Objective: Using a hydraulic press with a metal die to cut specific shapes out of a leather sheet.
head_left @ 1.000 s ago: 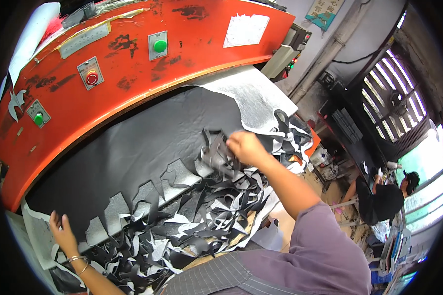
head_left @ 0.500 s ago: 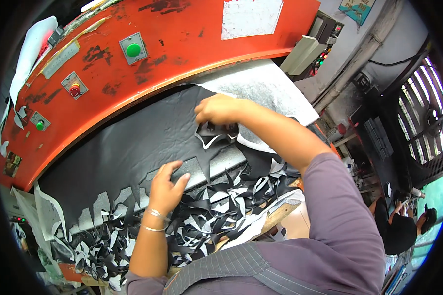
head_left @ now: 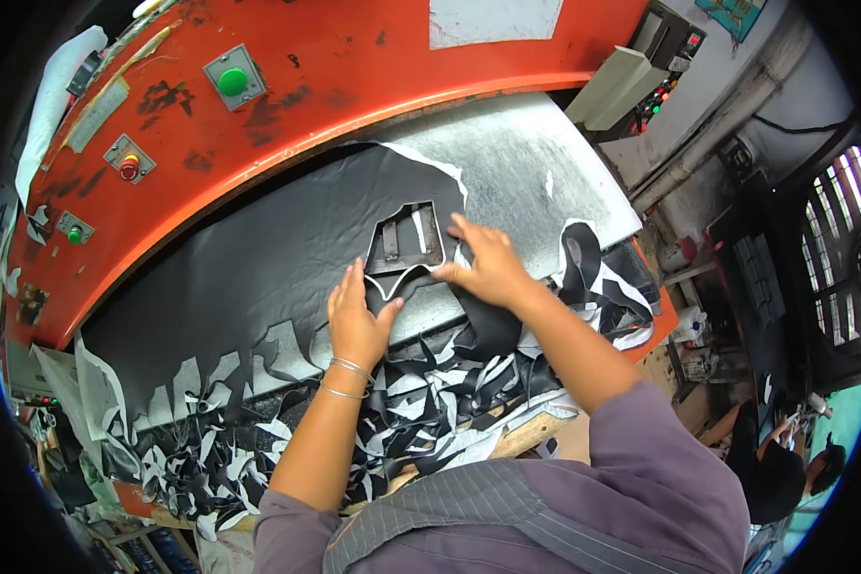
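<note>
A metal cutting die, an angular frame with crossbars and a pointed lower edge, lies on a black sheet of leather or similar material. My left hand is at the die's lower left side, fingertips by its edge and thumb held apart. At its right side is my right hand, thumb by the lower corner and fingers spread away from it. Beneath my right hand hangs a black strip of the sheet. Angular notches mark the sheet's near edge.
The grey-white cutting board runs under an orange machine beam with a green button and a red knob. Black-and-white scraps pile along the near edge. A looped offcut lies right. Another person sits far right.
My right hand has let go of the die and drawn back to its right side. My left hand has moved up and right to the die. A looped offcut now shows at the right.
</note>
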`<state>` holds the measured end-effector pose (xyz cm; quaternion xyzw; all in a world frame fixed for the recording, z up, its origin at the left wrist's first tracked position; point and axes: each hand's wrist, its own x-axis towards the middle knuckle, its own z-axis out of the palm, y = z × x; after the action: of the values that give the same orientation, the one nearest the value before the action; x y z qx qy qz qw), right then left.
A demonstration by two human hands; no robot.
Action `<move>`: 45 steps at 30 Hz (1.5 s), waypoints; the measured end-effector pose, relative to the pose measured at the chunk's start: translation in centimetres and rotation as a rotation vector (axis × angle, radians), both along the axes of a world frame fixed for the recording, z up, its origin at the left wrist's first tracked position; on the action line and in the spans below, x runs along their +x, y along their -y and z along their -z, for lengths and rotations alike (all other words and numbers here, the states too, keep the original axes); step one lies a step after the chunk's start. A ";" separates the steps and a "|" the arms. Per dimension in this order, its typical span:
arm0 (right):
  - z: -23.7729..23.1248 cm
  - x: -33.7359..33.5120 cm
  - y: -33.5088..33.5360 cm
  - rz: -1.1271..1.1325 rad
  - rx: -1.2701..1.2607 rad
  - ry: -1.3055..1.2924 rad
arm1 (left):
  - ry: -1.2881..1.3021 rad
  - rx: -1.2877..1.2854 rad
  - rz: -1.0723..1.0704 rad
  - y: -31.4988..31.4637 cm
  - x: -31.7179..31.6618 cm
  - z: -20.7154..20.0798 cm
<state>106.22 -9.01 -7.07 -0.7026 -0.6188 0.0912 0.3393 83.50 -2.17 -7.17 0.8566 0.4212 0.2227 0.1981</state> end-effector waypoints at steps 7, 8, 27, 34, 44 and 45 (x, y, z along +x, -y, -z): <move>1.9 -1.1 0.8 0.107 0.078 0.119 | 0.057 0.101 -0.016 -0.5 1.8 0.6; 2.2 -0.8 0.8 0.098 0.092 0.119 | 0.053 0.080 -0.011 -0.5 1.8 0.7; 2.7 -0.3 0.5 0.094 0.142 0.132 | 0.080 0.031 0.005 -0.6 1.6 0.9; 3.3 -1.3 1.1 0.141 0.098 0.157 | 0.107 0.011 0.033 -0.1 0.6 1.2; -2.8 -6.8 6.5 0.293 0.317 0.035 | 0.479 -0.150 -0.150 -2.7 -14.8 -4.7; -3.3 -8.1 7.5 0.346 0.284 0.078 | 0.577 -0.079 -0.230 -4.1 -19.6 -3.9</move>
<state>98.09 -16.54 -3.78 -0.7466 -0.5083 -0.0837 0.4209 63.91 1.95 -3.28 0.6962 0.4502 0.4611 0.3161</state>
